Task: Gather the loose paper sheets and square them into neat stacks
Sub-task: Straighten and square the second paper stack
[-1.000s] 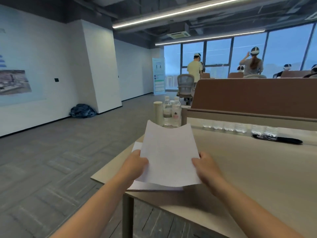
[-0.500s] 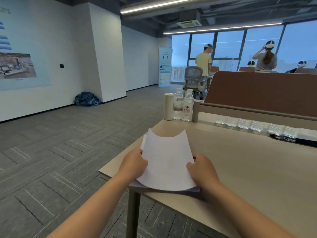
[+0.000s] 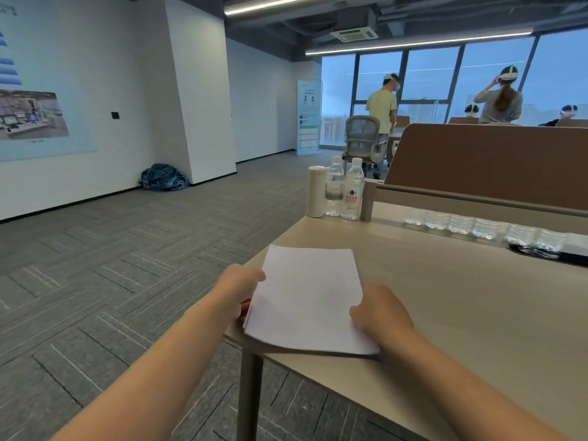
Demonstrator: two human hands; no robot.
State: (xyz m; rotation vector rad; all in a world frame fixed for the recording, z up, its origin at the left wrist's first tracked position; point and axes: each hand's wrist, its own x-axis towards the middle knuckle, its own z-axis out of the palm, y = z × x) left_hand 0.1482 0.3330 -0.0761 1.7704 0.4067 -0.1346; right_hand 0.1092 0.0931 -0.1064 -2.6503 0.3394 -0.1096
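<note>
A stack of white paper sheets [image 3: 310, 297] lies flat at the near left corner of the beige table [image 3: 461, 313]. Its edges look nearly aligned, with a few sheet edges fanned slightly at the left side. My left hand [image 3: 238, 288] grips the stack's left edge, thumb on top and fingers underneath. On the opposite edge, near the front, my right hand [image 3: 378, 310] holds the stack with curled fingers.
A white cylinder [image 3: 316, 190] and two water bottles [image 3: 345, 189] stand at the table's far left corner. A row of small clear bottles [image 3: 483, 226] lines the brown divider [image 3: 493, 157]. The table's left edge drops to carpet. People stand far back by the windows.
The sheets were held raised and curved in both hands; now they lie lowered flat on the table as one stack. Both hands stay at its sides.
</note>
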